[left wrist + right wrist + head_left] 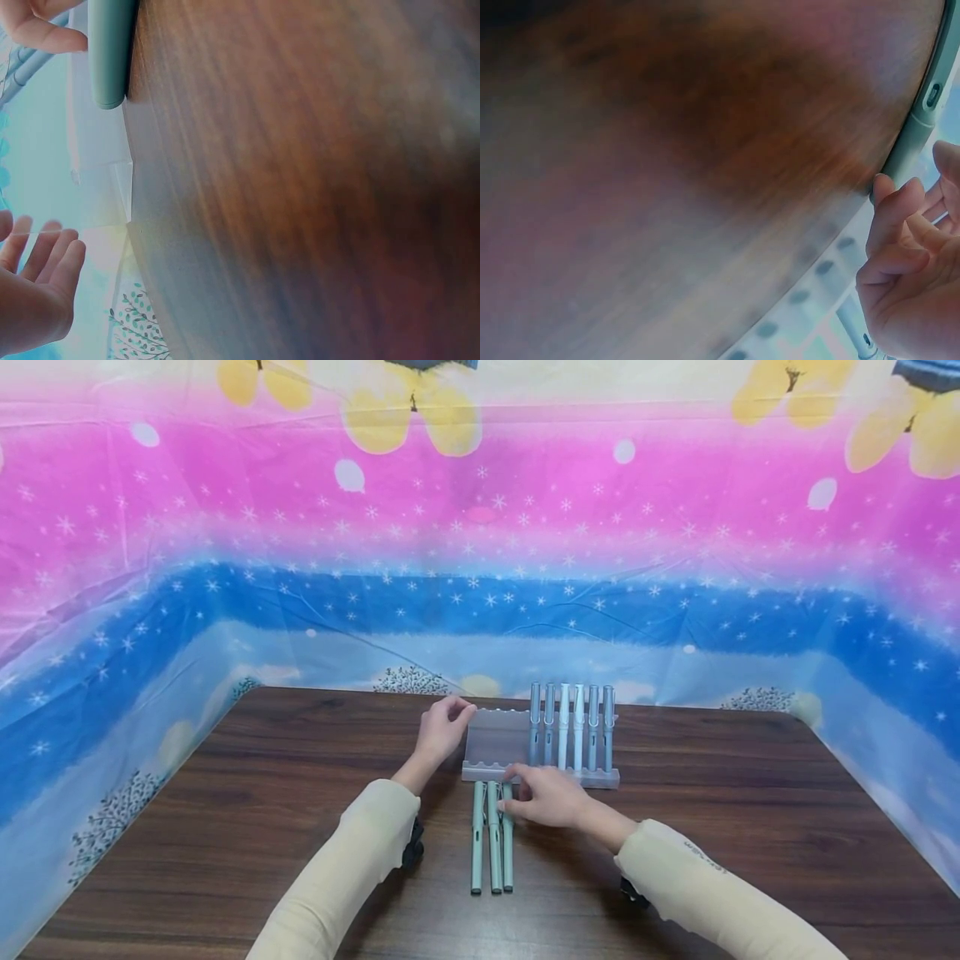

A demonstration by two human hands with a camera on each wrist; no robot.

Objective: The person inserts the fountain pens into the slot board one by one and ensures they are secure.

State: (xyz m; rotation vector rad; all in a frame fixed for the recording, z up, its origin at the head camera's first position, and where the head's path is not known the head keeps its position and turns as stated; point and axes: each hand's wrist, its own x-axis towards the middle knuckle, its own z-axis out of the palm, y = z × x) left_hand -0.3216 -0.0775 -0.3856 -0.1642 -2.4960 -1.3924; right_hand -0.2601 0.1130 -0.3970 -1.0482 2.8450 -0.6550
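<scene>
A clear plastic pen rack with scalloped edges (495,737) is steadied at its upper left corner by a left hand (441,732), its thumb and fingers closed on the thin panel, while the cap end of a slim sage-green pen (508,860), the rightmost of three, is pinched between the bent thumb and forefinger of a right hand (553,798). The other two sage-green pens (477,860) are laid just beside it, side by side, on a dark brown wood-grain table (225,827), in front of the rack. Six clipped pens are stood upright in the rack's right half: four in translucent blue-grey (535,750), with two in white (564,739) set between the pairs. Dark lettering (705,857) is carried on the cream right sleeve (750,906), too small to be read. A black device (412,845) is worn at the left wrist. The table is backed by a pink-and-blue cloth (480,602) printed with white snowflakes, pale balloons and yellow shapes.
</scene>
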